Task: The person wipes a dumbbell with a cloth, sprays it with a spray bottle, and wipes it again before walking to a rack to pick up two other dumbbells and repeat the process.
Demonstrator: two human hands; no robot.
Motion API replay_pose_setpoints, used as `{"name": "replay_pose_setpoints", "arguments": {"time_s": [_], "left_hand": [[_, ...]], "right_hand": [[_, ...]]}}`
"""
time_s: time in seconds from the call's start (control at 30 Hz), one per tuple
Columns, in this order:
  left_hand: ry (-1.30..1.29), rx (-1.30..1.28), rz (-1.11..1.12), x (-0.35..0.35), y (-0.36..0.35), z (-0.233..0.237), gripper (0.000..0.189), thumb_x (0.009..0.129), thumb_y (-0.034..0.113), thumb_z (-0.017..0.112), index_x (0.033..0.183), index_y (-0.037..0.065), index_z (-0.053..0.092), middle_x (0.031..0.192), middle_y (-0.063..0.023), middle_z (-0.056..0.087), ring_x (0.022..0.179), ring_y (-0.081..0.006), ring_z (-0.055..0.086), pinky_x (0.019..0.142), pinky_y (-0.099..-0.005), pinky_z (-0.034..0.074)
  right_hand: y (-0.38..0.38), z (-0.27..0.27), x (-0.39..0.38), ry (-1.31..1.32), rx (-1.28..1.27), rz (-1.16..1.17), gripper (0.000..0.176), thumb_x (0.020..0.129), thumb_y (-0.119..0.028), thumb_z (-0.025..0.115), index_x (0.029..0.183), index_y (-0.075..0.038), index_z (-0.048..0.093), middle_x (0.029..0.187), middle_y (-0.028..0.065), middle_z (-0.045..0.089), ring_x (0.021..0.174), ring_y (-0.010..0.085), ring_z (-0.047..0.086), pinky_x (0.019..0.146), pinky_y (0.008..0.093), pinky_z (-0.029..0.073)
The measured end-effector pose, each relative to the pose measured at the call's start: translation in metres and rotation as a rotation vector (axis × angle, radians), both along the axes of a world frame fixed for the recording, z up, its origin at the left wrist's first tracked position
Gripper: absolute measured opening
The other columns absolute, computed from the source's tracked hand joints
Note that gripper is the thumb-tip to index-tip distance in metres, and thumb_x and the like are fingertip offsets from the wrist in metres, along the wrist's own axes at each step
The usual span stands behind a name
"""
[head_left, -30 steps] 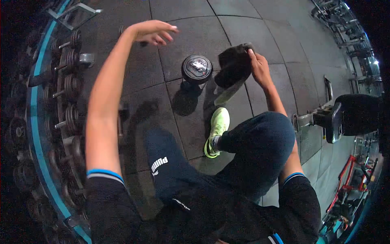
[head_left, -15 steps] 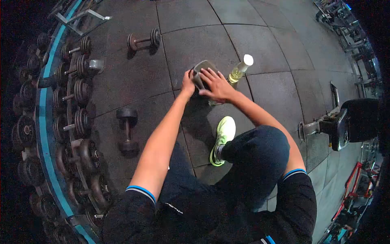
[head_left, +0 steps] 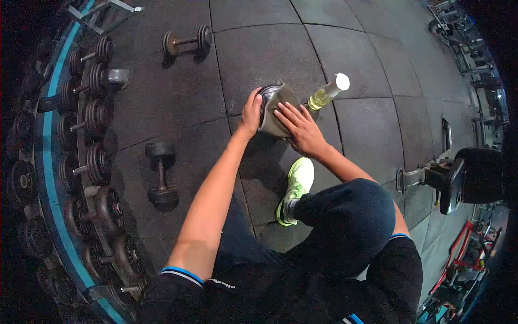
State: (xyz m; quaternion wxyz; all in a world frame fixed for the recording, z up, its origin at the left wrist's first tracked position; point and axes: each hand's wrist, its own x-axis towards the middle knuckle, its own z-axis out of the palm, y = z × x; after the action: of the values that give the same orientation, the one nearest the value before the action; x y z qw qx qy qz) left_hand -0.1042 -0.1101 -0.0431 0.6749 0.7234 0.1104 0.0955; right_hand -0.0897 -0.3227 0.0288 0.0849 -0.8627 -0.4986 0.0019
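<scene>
Curled around the left edge of a dark, round-edged weight (head_left: pixel 271 93) is my left hand (head_left: pixel 251 112). Its exact kind is partly hidden, as a grey-olive cloth (head_left: pixel 276 114) covers its right side. My right hand (head_left: pixel 305 128) presses the cloth against the weight, fingers stretched along the fabric and thumb hidden. Just beyond that hand, a clear spray bottle (head_left: pixel 324 96) with yellowish liquid and a white cap stands on the floor. My light yellow-green shoe (head_left: pixel 298 186) is planted below the weight.
Two dumbbells lie on the dark rubber tiles (head_left: pixel 259 48): one dumbbell (head_left: pixel 187 42) at the upper left, another dumbbell (head_left: pixel 162 175) nearer me. A rack of dumbbells (head_left: pixel 97 121) lines the left side. At the right stands a black padded machine (head_left: pixel 480 173).
My right hand has slid slightly right and down with the cloth, which now looks flatter and wider. More of the weight's dark rounded edge shows. The whole view has shifted a little.
</scene>
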Motion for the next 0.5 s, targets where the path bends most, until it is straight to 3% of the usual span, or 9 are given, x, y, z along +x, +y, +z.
{"name": "replay_pose_setpoints", "arguments": {"time_s": [0.07,0.1,0.2,0.23,0.33,0.47,0.5], "left_hand": [[-0.013,-0.042,0.016,-0.001,-0.002,-0.008,0.051,0.108,0.040,0.041,0.143,0.005,0.052,0.140,-0.0170,0.058,0.134,-0.0289,0.052,0.112,-0.0372,0.037],[0.058,-0.150,-0.018,0.001,0.000,-0.011,0.051,0.108,0.039,0.041,0.146,0.006,0.048,0.143,-0.0145,0.056,0.135,-0.0269,0.050,0.114,-0.0371,0.036],[-0.041,-0.210,-0.201,0.001,0.011,-0.057,0.053,0.108,0.037,0.043,0.153,0.009,0.041,0.150,-0.0103,0.051,0.138,-0.0233,0.047,0.116,-0.0360,0.036],[0.007,-0.176,-0.235,0.005,0.014,-0.048,0.058,0.108,0.034,0.045,0.159,0.011,0.032,0.156,-0.0074,0.045,0.141,-0.0212,0.045,0.116,-0.0404,0.040],[0.113,-0.355,-0.219,-0.002,0.012,-0.014,0.058,0.107,0.031,0.048,0.159,0.010,0.031,0.156,-0.0069,0.045,0.141,-0.0216,0.045,0.115,-0.0393,0.041],[0.154,-0.559,-0.320,-0.007,0.030,-0.018,0.051,0.108,0.033,0.043,0.153,0.009,0.041,0.150,-0.0075,0.050,0.136,-0.0203,0.051,0.112,-0.0373,0.044],[0.081,-0.629,-0.410,-0.012,0.039,-0.015,0.048,0.108,0.035,0.042,0.147,0.008,0.049,0.137,-0.0071,0.061,0.123,-0.0181,0.059,0.106,-0.0354,0.048]], "right_hand": [[0.002,0.012,0.001,0.052,-0.006,0.009,0.087,0.083,-0.031,0.068,0.159,-0.013,0.031,0.166,0.0101,0.029,0.153,0.0293,0.028,0.121,0.0572,0.023],[0.010,0.005,0.006,0.004,0.008,0.005,0.089,0.086,-0.046,0.068,0.159,-0.010,0.031,0.164,0.0130,0.030,0.152,0.0315,0.029,0.121,0.0574,0.023],[0.041,0.000,0.026,-0.012,0.152,-0.013,0.101,0.084,-0.056,0.070,0.160,-0.007,0.026,0.163,0.0172,0.031,0.152,0.0350,0.028,0.120,0.0585,0.023],[0.049,0.003,0.032,-0.032,0.118,-0.015,0.112,0.080,-0.071,0.066,0.159,-0.003,0.026,0.161,0.0199,0.032,0.150,0.0365,0.029,0.120,0.0575,0.024],[0.057,0.004,0.038,-0.019,0.091,-0.042,0.110,0.079,-0.070,0.068,0.157,-0.002,0.030,0.161,0.0202,0.032,0.150,0.0366,0.030,0.121,0.0562,0.023],[0.057,-0.002,0.028,-0.095,0.010,-0.002,0.100,0.080,-0.053,0.074,0.156,-0.002,0.032,0.161,0.0187,0.033,0.150,0.0352,0.030,0.122,0.0535,0.023],[0.056,0.000,0.026,-0.081,0.054,0.032,0.085,0.082,-0.038,0.072,0.152,-0.003,0.040,0.158,0.0159,0.040,0.148,0.0333,0.034,0.121,0.0528,0.026]]}}
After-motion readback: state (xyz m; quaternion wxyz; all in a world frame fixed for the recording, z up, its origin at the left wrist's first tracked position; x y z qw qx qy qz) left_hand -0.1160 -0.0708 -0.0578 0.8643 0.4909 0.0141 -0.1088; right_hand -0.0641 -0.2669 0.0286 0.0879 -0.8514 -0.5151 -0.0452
